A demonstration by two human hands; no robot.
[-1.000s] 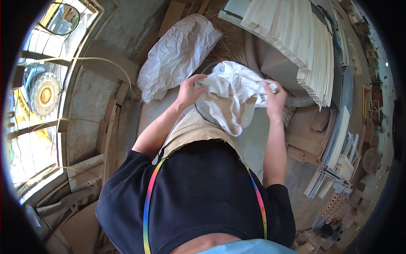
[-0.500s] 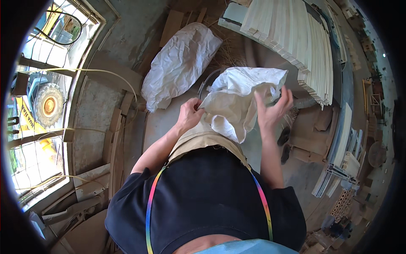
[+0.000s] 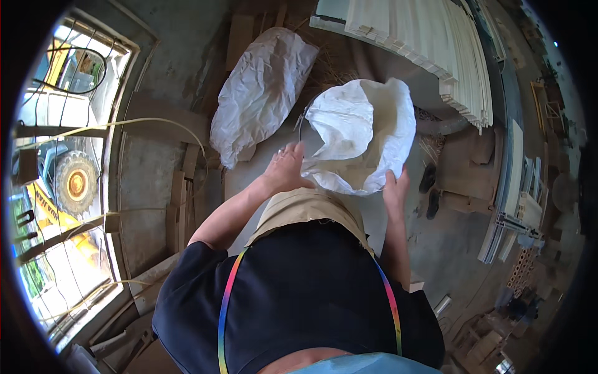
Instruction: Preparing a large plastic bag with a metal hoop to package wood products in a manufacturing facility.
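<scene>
Head view: beside the crumpled sack [image 3: 261, 93] lying left of the open white bag [image 3: 367, 134], the left hand [image 3: 286, 167] pinches the bag's near-left rim and the right hand [image 3: 395, 190] grips its lower-right edge. Judging by this, the bag's mouth is being spread; next comes stretching the rim evenly. Compared with half a second ago, the mouth gapes wider and rounder.

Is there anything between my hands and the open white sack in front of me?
Nothing visible. The left hand rests on the near rim of the open white sack, and the right hand holds its lower edge. The second, crumpled sack lies off to the left, apart.
</scene>
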